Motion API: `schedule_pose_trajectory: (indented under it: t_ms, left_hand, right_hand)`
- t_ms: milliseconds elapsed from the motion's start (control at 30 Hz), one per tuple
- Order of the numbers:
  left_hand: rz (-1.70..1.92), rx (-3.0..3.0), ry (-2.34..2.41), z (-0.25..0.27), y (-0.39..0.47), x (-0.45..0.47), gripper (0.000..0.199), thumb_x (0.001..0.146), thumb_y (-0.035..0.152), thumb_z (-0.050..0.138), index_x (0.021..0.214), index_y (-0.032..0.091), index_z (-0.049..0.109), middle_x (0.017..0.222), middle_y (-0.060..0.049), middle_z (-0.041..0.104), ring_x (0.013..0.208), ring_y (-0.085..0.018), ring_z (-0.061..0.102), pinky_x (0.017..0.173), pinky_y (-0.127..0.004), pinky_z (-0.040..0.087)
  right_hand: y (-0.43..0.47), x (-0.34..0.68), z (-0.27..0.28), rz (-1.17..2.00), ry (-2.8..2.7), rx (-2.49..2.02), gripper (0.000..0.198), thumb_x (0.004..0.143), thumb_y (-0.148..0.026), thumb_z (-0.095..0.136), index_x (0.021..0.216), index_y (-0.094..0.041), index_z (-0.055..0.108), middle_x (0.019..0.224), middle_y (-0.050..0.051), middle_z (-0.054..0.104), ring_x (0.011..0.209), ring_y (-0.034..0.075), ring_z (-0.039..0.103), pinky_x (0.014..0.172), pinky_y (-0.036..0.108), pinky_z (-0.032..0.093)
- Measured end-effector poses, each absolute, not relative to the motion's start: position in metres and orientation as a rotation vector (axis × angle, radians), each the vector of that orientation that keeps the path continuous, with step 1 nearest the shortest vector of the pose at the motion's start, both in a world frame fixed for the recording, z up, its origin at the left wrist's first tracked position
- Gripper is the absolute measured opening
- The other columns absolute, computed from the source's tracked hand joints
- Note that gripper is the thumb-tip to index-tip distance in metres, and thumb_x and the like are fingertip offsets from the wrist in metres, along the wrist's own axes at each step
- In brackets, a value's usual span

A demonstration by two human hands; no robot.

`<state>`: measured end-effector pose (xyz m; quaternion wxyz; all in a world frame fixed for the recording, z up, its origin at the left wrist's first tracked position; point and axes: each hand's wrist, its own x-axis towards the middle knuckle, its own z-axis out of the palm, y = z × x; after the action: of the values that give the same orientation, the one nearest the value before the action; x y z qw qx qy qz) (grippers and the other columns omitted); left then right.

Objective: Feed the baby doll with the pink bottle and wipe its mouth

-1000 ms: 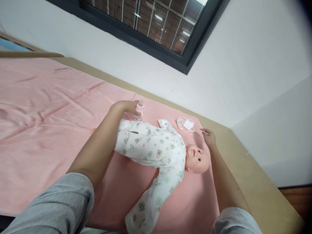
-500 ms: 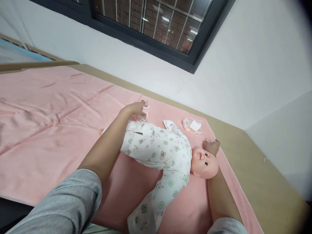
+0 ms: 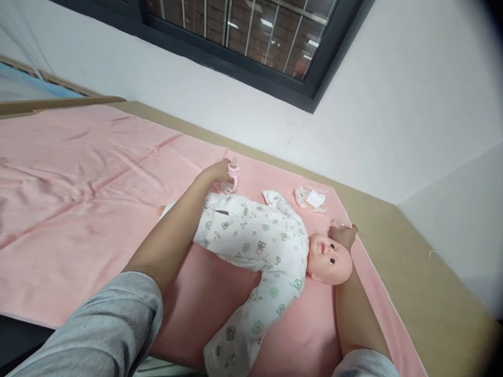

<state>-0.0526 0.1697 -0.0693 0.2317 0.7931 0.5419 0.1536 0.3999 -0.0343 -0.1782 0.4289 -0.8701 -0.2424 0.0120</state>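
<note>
A baby bottle (image 3: pixel 234 170) with a pink collar, pink handle and clear teat is in my left hand (image 3: pixel 219 172), whose fingers are wrapped round it. The bottle stands nearly upright by the legs of a bald baby doll (image 3: pixel 267 238) in a white, bear-patterned outfit. The doll lies on its back on a pink cloth (image 3: pixel 129 173), head to the right. Beyond the doll's head, my right hand (image 3: pixel 345 235) is closed at the cloth's edge. A small clear piece (image 3: pixel 338 224) shows at its fingers; its kind is unclear.
A clear plastic packet (image 3: pixel 302 199) with a white paper (image 3: pixel 315 198) lies on the cloth between the doll and the wall. Tan padded surface (image 3: pixel 412 256) borders the cloth. A dark-framed window (image 3: pixel 251 73) sits in the white wall behind. A wooden rail (image 3: pixel 78 100) runs at left.
The view has shifted slightly. My left hand and the baby bottle appear a little higher in the picture. Both hands keep their grips, and the doll lies as before.
</note>
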Motion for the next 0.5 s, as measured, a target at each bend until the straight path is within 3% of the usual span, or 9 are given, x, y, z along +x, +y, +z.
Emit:
schedule_pose_trajectory:
  t_ms: [267,500]
  left_hand:
    - [0.498,2.126,1.485,-0.064,0.163,-0.050,0.053,0.061,0.017,0.067,0.113,0.016,0.055,0.113,-0.010,0.070,0.106,-0.028,0.067,0.084,-0.030,0.052]
    - [0.705,2.143,1.355,-0.053,0.150,-0.045,0.068,0.061,0.014,0.059,0.128,0.011,0.050,0.120,-0.013,0.065,0.111,-0.030,0.063,0.092,-0.033,0.050]
  right_hand:
    - [-0.035,0.398,-0.176,0.041,-0.610,-2.188,0.095,0.061,-0.033,0.065,0.145,-0.008,0.030,0.142,0.024,0.051,0.137,0.034,0.047,0.116,0.043,0.038]
    - [-0.035,0.395,-0.172,0.063,-0.592,-2.202,0.091,0.064,-0.030,0.065,0.145,-0.010,0.029,0.138,0.022,0.054,0.134,0.032,0.051,0.115,0.042,0.039]
